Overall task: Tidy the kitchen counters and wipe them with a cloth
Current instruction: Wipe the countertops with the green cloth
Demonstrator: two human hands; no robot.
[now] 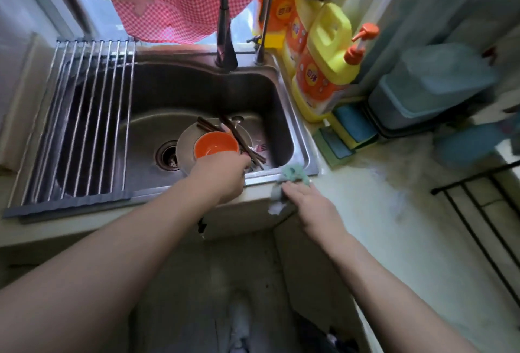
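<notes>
My right hand [308, 202] presses a green cloth [292, 174] on the front right corner of the steel sink rim [305, 139], where it meets the pale counter [374, 206]. The cloth hangs partly over the counter's front edge. My left hand [222, 177] reaches into the sink and holds the near side of an orange bowl [215, 146]. The bowl rests on a metal plate [185, 147] with several dark chopsticks [239, 139] lying across it.
A roll-up drying rack [84, 124] covers the sink's left part. Two faucets [225, 43] stand behind the basin. Yellow detergent bottles [323, 71], stacked sponges [343, 136] and a teal lidded bin [427, 91] crowd the right back corner. A black wire rack [484, 229] sits at right.
</notes>
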